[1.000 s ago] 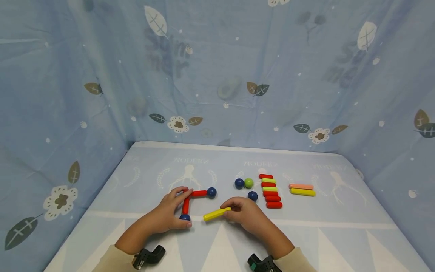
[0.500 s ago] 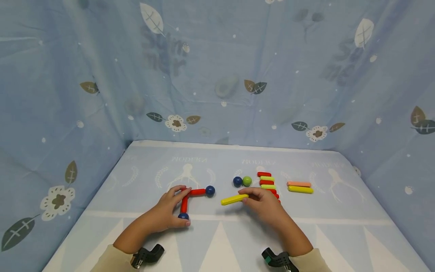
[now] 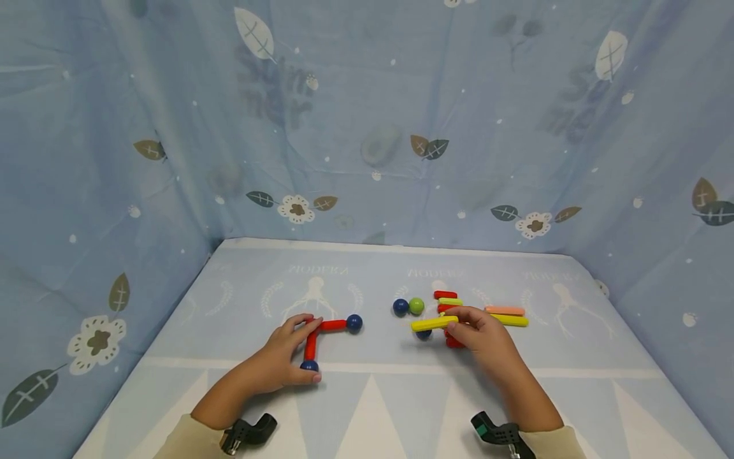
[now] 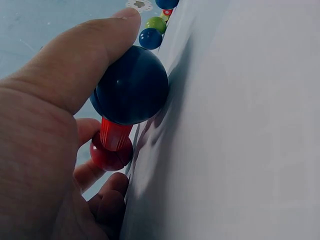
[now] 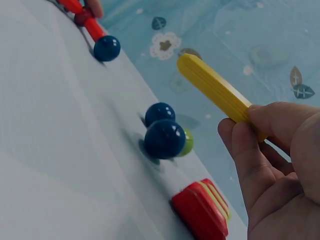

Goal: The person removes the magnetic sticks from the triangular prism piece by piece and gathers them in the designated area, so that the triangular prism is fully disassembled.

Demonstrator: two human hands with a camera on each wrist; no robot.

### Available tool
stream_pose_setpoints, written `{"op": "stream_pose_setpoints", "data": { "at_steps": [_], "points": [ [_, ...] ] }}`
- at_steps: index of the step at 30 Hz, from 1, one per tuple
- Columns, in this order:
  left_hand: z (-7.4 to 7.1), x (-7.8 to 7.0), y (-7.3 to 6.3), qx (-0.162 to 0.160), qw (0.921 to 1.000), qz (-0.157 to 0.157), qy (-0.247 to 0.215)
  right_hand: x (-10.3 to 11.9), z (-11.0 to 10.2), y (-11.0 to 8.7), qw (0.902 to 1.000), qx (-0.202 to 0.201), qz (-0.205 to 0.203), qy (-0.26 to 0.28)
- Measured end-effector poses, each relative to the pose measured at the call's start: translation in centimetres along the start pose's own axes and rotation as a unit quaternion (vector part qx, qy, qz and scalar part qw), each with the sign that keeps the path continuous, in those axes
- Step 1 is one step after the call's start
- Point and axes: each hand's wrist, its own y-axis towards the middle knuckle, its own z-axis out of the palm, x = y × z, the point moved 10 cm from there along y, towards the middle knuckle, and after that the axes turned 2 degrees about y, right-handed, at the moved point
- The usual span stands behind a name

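Observation:
My left hand (image 3: 280, 358) holds an L-shaped piece made of red rods (image 3: 332, 325) with a blue ball at each end. In the left wrist view, the thumb lies against the near blue ball (image 4: 132, 85), and the fingers are about the red ball (image 4: 106, 156) at the corner. My right hand (image 3: 492, 338) pinches a yellow rod (image 5: 212, 85) by one end, and the rod points left above the table. Below it, the loose blue ball (image 5: 165, 139) and the row of short red and light-green rods (image 5: 202, 212) are partly covered in the head view.
A blue ball (image 3: 401, 307) and a green ball (image 3: 416, 306) sit side by side behind the yellow rod. To the right lie a pink rod (image 3: 504, 310) and another yellow rod (image 3: 511, 320). A patterned blue cloth (image 3: 344, 127) rises behind the table.
My right hand has carried the yellow rod rightward and away from the left hand, over the loose blue ball and the short rods. My left hand keeps its place on the L-shaped piece.

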Motion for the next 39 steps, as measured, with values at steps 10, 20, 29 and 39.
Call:
{"op": "stream_pose_setpoints", "data": {
  "at_steps": [10,20,29,39],
  "points": [
    [0.1,0.2,0.0,0.0,1.0,-0.007,0.002,-1.6,-2.9,0.1,0.9985,-0.028,0.021,-0.041],
    [0.0,0.1,0.0,0.0,1.0,-0.004,-0.005,-2.7,-6.4,0.3,0.9981,-0.061,-0.001,-0.004],
    [0.2,0.1,0.0,0.0,1.0,-0.001,-0.006,-4.5,-9.0,0.7,0.9959,-0.09,0.007,0.009],
    [0.1,0.0,0.0,-0.002,1.0,0.002,-0.002,-6.6,-12.0,0.0,0.9843,-0.153,0.078,-0.038]
  ]
}}
